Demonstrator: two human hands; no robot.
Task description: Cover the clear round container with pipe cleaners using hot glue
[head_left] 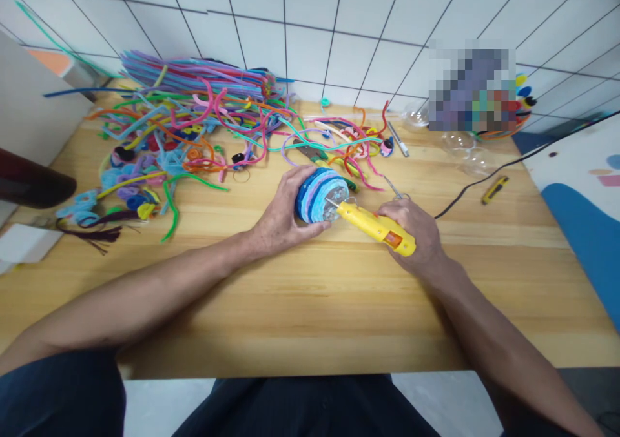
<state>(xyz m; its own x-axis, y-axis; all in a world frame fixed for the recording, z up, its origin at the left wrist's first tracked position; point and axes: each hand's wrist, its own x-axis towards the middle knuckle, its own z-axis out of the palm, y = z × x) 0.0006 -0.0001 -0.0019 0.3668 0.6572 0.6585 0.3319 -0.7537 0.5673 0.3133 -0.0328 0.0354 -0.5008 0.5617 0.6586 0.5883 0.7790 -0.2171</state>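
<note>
My left hand (283,214) is wrapped round a ball (314,195) covered in blue, light blue and lilac pipe cleaner rings, tilted so that its uncovered, clear-looking end faces right. In my right hand (414,230) is a yellow hot glue gun (372,226), its metal nozzle pointing left at that uncovered end. Whether the tip touches the surface, I cannot tell. Just beyond the ball lie dark-handled pliers (310,151) among loose pipe cleaners. Metal scissor-like blades (391,185) show beside my right hand, their handles partly hidden.
A bundle of pipe cleaners (198,79) lies along the tiled wall, with a tangle of bent ones (165,146) before it. Clear plastic balls (458,141) stand at the back right. A black cable (477,182) crosses the right side near a yellow cutter (495,190).
</note>
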